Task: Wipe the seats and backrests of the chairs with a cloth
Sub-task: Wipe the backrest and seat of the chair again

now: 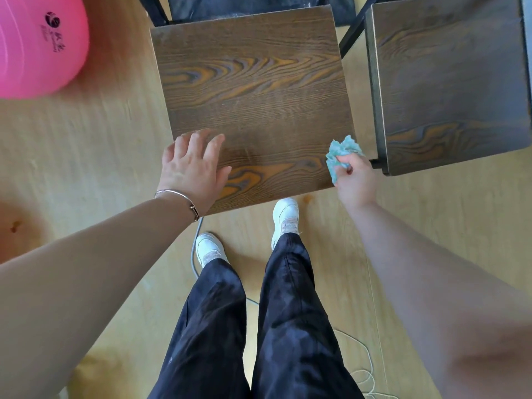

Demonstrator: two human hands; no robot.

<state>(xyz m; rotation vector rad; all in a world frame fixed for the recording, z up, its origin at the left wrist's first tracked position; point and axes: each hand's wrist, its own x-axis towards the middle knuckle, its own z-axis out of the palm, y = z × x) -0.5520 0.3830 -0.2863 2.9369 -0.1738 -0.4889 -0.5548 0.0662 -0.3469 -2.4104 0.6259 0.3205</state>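
A dark wood-grain chair seat (253, 90) fills the middle of the head view, seen from above. My left hand (191, 167) rests flat on its near left corner, fingers straight. My right hand (355, 180) grips a crumpled teal cloth (339, 154) at the seat's near right corner. A second chair seat (452, 82) of the same wood stands close on the right. Neither backrest is in view.
A big pink exercise ball (37, 44) sits on the light wooden floor at the upper left. Black metal frame legs (355, 27) and a dark bag lie behind the seats. My legs and white shoes stand before the seat, with a grey cable (195, 249) and string on the floor.
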